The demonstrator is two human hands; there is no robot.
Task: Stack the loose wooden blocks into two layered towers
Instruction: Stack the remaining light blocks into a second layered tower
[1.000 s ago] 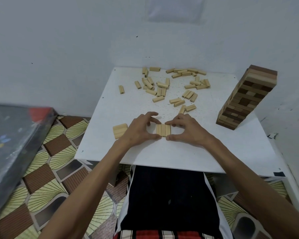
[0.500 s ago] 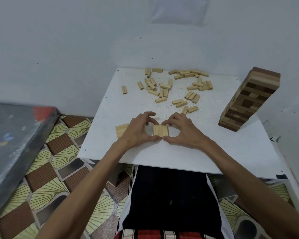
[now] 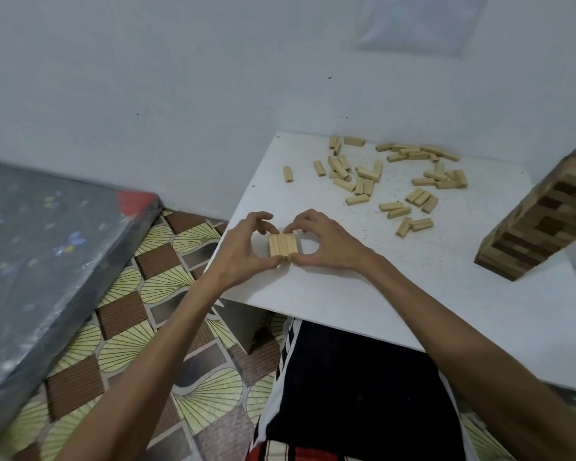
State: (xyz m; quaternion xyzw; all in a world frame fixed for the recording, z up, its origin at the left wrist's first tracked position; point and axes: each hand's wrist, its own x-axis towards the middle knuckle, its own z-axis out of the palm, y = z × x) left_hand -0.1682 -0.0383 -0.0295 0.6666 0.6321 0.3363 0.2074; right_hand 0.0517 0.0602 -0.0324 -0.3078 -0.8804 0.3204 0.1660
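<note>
Near the left edge of the surface (image 3: 396, 294), the left hand (image 3: 243, 252) and right hand (image 3: 328, 244) pinch a flat row of blocks (image 3: 282, 244) from either side, probably squaring it as a tower layer; three or four, hard to tell. Roughly three dozen loose blocks (image 3: 357, 199) lie scattered farther off. One striped tower (image 3: 539, 224) stands right.

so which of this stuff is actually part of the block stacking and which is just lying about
Part of the job: row of three blocks, pinched between left hand and right hand; loose blocks scattered on the white table; tall brown tower, likely already built.
Just lying about: grey slab on the left; patterned floor mat.
</note>
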